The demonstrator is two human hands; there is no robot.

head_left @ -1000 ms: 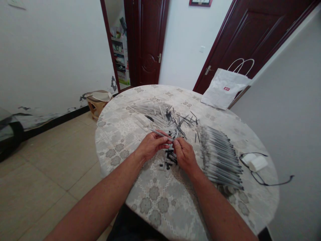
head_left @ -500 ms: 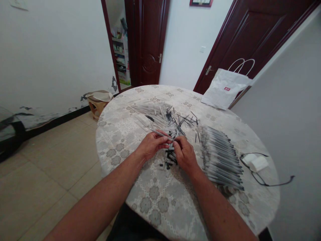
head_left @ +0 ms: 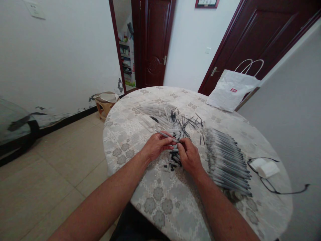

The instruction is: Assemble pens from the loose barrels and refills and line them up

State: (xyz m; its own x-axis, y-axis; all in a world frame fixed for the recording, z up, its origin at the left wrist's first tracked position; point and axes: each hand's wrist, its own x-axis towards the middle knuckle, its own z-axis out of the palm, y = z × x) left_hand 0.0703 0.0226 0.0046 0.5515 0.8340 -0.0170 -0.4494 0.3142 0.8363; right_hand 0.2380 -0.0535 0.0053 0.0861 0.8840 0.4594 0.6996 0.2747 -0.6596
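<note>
Over the middle of the round table [head_left: 140,197], my left hand [head_left: 156,146] is closed on a thin pen barrel [head_left: 163,134], which slants up to the left. The fingers of my right hand [head_left: 188,152] pinch the barrel's near end; any small part between them is hidden. Loose pale barrels [head_left: 150,110] and thin black pieces [head_left: 192,121] lie beyond my hands. Small black caps [head_left: 172,164] are scattered just below them. To the right of my right hand, many assembled-looking pens [head_left: 228,160] lie side by side in a row.
Eyeglasses [head_left: 273,191] and white folded items [head_left: 265,168] lie at the table's right. A white paper bag [head_left: 232,90] stands at the far right edge. Beyond the left edge is a wooden stool [head_left: 105,107] on the floor.
The whole view has shifted, so the table appears slightly further right. Both hands keep nearly the same pose around the barrel.
</note>
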